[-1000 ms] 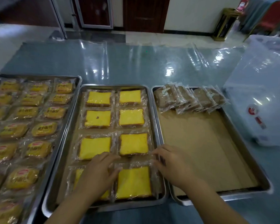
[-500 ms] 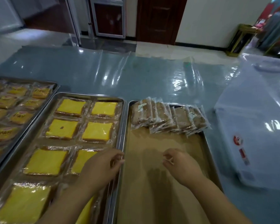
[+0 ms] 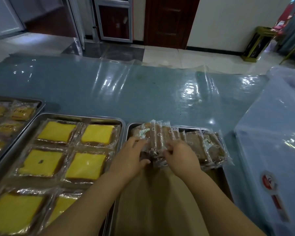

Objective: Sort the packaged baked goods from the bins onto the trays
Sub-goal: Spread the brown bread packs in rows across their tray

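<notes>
A row of brown packaged cakes (image 3: 196, 143) leans along the far end of the right tray (image 3: 225, 181), which is lined with brown paper. My left hand (image 3: 129, 159) and my right hand (image 3: 180, 155) both grip the leftmost packets (image 3: 153, 138) of that row, fingers curled on the wrappers. The middle tray (image 3: 85, 117) holds several wrapped yellow cake slices (image 3: 88, 165). The left tray (image 3: 38, 103) holds wrapped yellow buns (image 3: 20, 112).
A translucent plastic bin (image 3: 277, 150) with a lid stands right of the right tray. The table is covered with shiny clear film (image 3: 143, 92). A dark wooden door (image 3: 168, 21) and a brass-coloured waste bin (image 3: 257, 44) stand beyond the table.
Both hands left the yellow slices on the middle tray, moved right and forward over the brown-lined tray, and took hold of the brown packets. The camera turned right.
</notes>
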The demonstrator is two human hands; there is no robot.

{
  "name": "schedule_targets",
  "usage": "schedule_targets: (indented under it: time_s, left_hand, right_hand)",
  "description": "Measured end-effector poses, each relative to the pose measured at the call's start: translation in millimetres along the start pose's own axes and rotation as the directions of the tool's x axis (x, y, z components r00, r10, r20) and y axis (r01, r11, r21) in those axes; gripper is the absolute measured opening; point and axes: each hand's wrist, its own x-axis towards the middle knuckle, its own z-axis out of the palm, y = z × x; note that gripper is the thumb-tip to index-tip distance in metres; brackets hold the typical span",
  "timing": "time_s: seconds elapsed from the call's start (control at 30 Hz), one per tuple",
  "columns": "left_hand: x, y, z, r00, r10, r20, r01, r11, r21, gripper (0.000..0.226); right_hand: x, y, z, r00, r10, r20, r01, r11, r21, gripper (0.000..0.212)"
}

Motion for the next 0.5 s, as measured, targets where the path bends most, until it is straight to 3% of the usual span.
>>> schedule_targets:
  time_s: [0.1, 0.2, 0.37, 0.5]
  left_hand:
    - [9, -4, 11, 1.000, -0.005, 0.017, 0.004, 1.000, 0.014, 0.059]
    - [8, -9, 17, 1.000, -0.020, -0.002, 0.020, 0.998, -0.051, 0.056]
    - [-5, -11, 6, 0.998, -0.055, -0.035, 0.046, 0.975, -0.218, 0.040]
    - [-28, -4, -14, 0.991, -0.065, -0.120, 0.017, 0.930, -0.368, 0.027]
  right_hand:
    - [9, -1, 6, 0.997, 0.046, 0.054, -0.042, 0.996, -0.073, 0.026]
    - [9, -2, 12, 0.994, 0.110, 0.026, -0.109, 0.993, -0.036, 0.020]
    - [2, -2, 17, 0.992, 0.123, -0.018, -0.120, 0.987, 0.108, 0.010]
    - [-14, 3, 14, 0.992, 0.117, -0.038, -0.094, 0.922, 0.376, 0.021]
